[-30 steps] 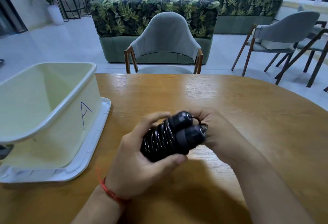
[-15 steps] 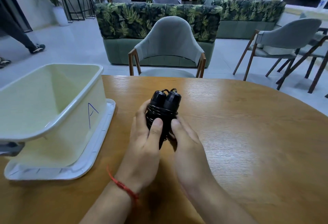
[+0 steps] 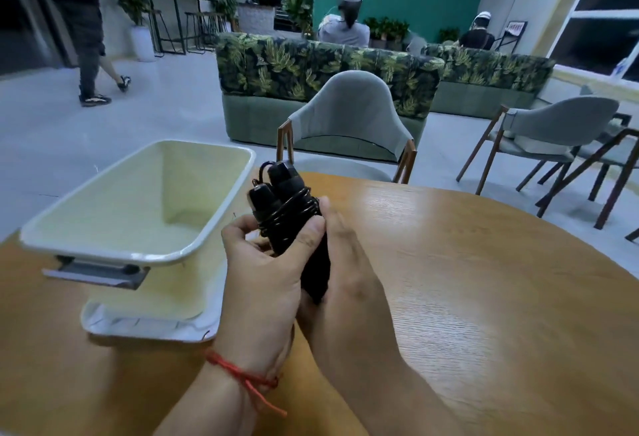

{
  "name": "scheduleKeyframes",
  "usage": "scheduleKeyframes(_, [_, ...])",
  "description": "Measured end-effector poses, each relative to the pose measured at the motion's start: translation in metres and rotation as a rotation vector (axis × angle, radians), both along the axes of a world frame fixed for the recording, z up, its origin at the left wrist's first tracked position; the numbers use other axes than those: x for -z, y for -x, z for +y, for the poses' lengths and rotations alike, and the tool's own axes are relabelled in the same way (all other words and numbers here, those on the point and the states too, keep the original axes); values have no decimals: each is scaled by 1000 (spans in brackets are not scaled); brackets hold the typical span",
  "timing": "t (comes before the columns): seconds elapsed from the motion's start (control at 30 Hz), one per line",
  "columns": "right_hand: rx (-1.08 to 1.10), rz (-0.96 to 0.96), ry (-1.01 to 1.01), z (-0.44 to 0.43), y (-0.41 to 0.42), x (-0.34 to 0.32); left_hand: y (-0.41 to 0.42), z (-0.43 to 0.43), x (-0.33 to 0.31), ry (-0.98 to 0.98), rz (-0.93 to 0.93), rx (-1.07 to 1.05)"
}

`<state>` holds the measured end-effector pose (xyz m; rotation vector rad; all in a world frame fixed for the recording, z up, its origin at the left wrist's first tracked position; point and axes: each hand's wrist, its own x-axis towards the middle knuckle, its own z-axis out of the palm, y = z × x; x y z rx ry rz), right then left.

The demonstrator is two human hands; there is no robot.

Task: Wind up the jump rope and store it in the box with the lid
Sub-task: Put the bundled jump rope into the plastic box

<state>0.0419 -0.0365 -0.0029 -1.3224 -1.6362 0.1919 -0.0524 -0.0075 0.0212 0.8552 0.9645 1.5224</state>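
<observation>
The black jump rope [image 3: 283,200] is a tight bundle, its cord wound around both handles, which point up and away from me. My left hand [image 3: 266,269] grips it from the left, thumb across the coils. My right hand [image 3: 345,263] presses against its right side, fingers along the handles. The bundle is held above the table, just right of the open cream box [image 3: 138,256]. The box stands on its white lid [image 3: 145,328], which lies flat under it. The box interior looks empty.
The round wooden table [image 3: 484,297] stretches to the right. A grey chair [image 3: 349,117] stands at the far edge, more chairs at the right. A person walks at the far left; two people sit beyond the patterned sofa.
Both hands have lifted the wound rope up and leftward toward the box. The bundle turned from lying sideways to pointing upward. My view rose and the box looks closer.
</observation>
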Motion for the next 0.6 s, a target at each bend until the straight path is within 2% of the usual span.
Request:
scheduleKeyframes(0.1, [71,-185,-155,9,16,-14,23,-2,-14,-17,93,-64])
scheduleKeyframes(0.17, [43,-235,-202,16,28,-27,44,-4,-21,-17,87,-45])
scheduleKeyframes(0.47, [-141,-37,-46,49,64,-107,125,-21,-48,-228,119,73])
scheduleKeyframes(0.6, [-152,31,-46,99,98,-126,164,-17,-53,-226,158,-84])
